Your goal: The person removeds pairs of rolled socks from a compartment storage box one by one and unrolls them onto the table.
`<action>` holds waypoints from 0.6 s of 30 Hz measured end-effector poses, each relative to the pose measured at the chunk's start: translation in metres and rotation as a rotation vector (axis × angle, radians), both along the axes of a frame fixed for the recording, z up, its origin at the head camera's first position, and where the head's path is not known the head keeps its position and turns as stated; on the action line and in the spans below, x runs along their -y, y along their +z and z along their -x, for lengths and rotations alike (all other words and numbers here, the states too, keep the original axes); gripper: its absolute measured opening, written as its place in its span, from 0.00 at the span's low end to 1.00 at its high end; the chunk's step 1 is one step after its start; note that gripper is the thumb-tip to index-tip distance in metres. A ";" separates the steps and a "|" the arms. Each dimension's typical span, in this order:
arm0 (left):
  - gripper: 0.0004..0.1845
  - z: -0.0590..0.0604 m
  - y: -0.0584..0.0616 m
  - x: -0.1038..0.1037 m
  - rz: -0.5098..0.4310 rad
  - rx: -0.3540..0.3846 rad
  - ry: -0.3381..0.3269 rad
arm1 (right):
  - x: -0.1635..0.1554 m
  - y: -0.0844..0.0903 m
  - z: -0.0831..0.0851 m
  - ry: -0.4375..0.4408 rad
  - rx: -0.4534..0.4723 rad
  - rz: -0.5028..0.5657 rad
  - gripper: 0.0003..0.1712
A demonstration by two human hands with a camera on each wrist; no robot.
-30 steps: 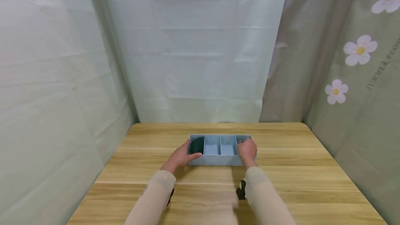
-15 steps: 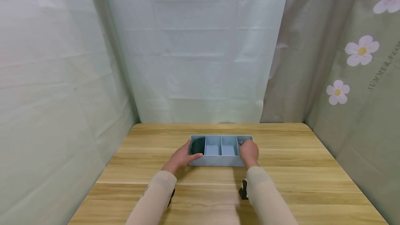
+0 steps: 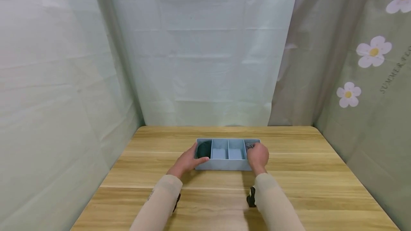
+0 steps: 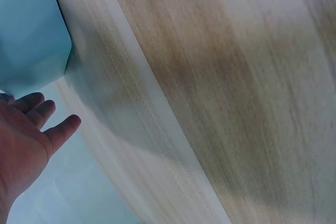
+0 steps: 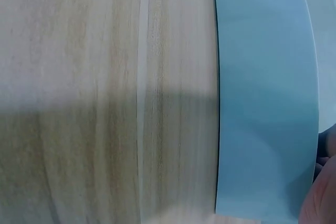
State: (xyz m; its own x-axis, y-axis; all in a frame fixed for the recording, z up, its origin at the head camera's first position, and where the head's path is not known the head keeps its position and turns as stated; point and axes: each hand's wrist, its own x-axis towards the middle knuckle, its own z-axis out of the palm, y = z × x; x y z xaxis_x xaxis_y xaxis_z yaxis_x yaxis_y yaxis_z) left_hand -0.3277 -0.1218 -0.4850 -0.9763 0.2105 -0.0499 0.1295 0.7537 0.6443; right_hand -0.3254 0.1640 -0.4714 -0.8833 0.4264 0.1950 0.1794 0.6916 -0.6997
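Note:
A light blue box (image 3: 221,165) with several compartments stands on the wooden table. My left hand (image 3: 187,159) is at its left end, thumb lying along the front rim and the other fingers against the side. In the left wrist view those fingers (image 4: 68,129) look straight and spread beside the box's corner. Dark green folded cloth (image 3: 204,150) fills the leftmost compartment. My right hand (image 3: 258,155) reaches over the front rim into the rightmost compartment, its fingers bent down onto a grey cloth bundle (image 3: 249,146). Its fingertips are hidden inside.
Two middle compartments (image 3: 236,153) show bare floors. The wooden table (image 3: 212,202) extends around the box, with pale curtains (image 3: 205,63) behind and on the left, and a flowered curtain (image 3: 366,124) on the right.
My right hand has shifted slightly right within the end compartment, and more of the grey cloth bundle shows beside its fingers. My left hand stays at the box's left end.

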 end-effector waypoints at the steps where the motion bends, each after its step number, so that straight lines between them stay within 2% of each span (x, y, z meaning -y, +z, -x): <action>1: 0.55 0.000 0.000 0.000 -0.003 -0.001 0.001 | 0.000 0.000 0.000 -0.005 -0.013 0.011 0.11; 8: 0.56 -0.003 0.004 -0.001 0.006 0.012 0.011 | 0.001 -0.002 -0.002 -0.014 -0.082 0.050 0.12; 18: 0.54 -0.005 0.008 -0.002 0.015 -0.019 0.014 | -0.002 0.001 -0.002 -0.022 -0.188 0.077 0.12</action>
State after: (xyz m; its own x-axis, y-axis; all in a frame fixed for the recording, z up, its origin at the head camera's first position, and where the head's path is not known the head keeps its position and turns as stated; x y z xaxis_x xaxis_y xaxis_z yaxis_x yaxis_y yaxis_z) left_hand -0.3225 -0.1203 -0.4766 -0.9799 0.1966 -0.0349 0.1310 0.7651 0.6305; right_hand -0.3233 0.1659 -0.4701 -0.8247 0.4653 0.3215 0.0552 0.6319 -0.7731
